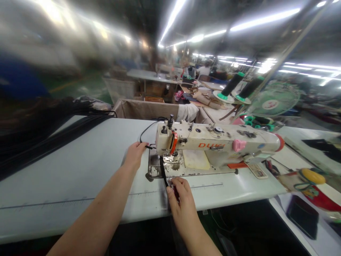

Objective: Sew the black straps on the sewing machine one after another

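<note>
A white sewing machine (pixel 197 140) with orange lettering stands on the pale table. A narrow black strip (pixel 163 170) runs from under its needle area toward the front edge. Behind the needle, my left hand (pixel 134 154) pinches a black strip end that curves up beside the machine head. My right hand (pixel 179 199) is closed at the near end of the strip, in front of the machine bed; something dark reddish shows partly between its fingers, too small to name.
Long black strips (pixel 66 137) lie over the table's left side. Behind the machine is a cloth-lined bin (pixel 146 110). Two black thread cones (pixel 231 85) and a green fan (pixel 274 99) stand at the back right. A yellow pincushion-like object (pixel 313 176) is at the right.
</note>
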`<state>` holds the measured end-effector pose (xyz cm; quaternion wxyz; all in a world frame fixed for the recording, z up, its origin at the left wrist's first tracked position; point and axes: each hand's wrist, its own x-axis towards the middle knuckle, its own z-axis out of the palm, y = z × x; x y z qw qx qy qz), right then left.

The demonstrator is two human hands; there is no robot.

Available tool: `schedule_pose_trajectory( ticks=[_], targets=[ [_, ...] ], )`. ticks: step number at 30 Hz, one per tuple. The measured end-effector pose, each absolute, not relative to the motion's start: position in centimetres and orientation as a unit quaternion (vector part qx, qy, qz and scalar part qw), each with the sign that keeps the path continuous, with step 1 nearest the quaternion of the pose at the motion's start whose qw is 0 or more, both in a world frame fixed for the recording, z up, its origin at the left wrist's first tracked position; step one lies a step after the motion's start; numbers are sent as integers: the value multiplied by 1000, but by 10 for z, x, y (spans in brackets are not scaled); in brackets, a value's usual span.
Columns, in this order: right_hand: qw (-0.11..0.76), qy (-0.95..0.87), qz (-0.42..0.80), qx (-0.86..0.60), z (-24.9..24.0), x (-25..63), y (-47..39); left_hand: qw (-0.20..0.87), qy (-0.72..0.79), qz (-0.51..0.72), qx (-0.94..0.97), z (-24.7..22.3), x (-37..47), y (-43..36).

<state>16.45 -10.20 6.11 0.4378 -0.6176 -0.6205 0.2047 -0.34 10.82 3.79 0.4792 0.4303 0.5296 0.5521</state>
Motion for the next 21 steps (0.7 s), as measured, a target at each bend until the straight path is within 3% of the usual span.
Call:
schedule_pose_trajectory(
  ticks=[5, 13, 21],
  targets=[
    [436, -631, 284, -575, 70, 151, -92, 533, 478, 603, 352, 42, -24, 80],
    [384, -535, 552, -512, 64, 122, -65, 521, 476, 621, 340, 42, -61, 21],
    [380, -471, 624, -495, 50, 91, -31, 462, 514, 604, 397, 38, -85, -24]
  ],
)
